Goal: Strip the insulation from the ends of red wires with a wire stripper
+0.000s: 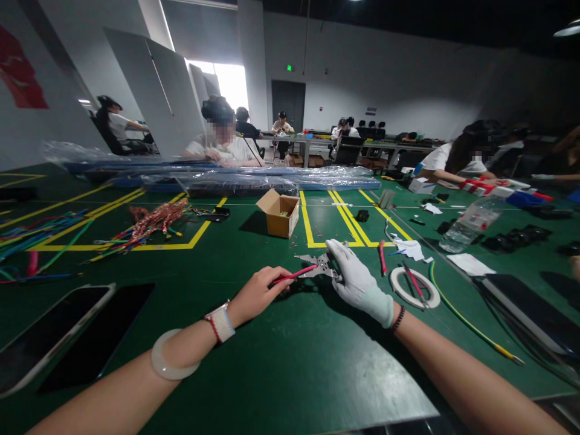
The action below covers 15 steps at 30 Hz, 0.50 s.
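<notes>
My left hand [258, 293] is bare, with a watch and a pale bangle on the arm, and pinches a thin red wire [294, 275]. The wire's far end lies in the jaws of a grey wire stripper [319, 266]. My right hand [357, 281], in a white glove, grips the stripper's handles on the green table [272, 362].
A small open cardboard box [278, 212] stands just beyond. A roll of white tape [414, 287] and loose wires lie right, a water bottle [471, 220] farther right. Coloured wire bundles [149, 223] lie left, two phones [58, 335] at near left. Other people sit at tables behind.
</notes>
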Motion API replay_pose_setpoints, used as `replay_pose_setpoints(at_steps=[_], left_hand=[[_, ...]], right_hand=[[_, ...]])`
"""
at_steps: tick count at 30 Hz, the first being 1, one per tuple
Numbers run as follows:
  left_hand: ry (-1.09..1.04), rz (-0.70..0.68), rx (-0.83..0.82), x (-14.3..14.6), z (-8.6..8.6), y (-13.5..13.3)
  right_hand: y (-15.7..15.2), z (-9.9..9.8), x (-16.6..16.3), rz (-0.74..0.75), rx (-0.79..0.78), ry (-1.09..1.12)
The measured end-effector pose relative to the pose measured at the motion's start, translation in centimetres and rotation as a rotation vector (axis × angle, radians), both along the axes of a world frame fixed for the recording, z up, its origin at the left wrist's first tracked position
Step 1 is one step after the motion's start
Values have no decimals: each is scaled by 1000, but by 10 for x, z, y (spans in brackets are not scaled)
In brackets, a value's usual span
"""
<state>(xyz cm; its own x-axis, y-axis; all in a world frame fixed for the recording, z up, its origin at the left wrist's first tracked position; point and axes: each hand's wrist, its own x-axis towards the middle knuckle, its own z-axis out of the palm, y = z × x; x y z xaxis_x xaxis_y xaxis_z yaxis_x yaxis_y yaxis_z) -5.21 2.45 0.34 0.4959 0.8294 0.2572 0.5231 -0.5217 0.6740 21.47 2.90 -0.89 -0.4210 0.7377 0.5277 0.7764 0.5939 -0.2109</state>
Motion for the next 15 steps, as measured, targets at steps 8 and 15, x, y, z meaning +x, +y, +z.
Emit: replay_pose_setpoints(at_steps=[8, 15], left_hand=[[-10, -16, -61, 2, 4, -2], [-42, -29, -98, 1, 3, 0]], right_hand=[[1, 4, 0, -17, 22, -74], [-1, 1, -1, 6, -43, -85]])
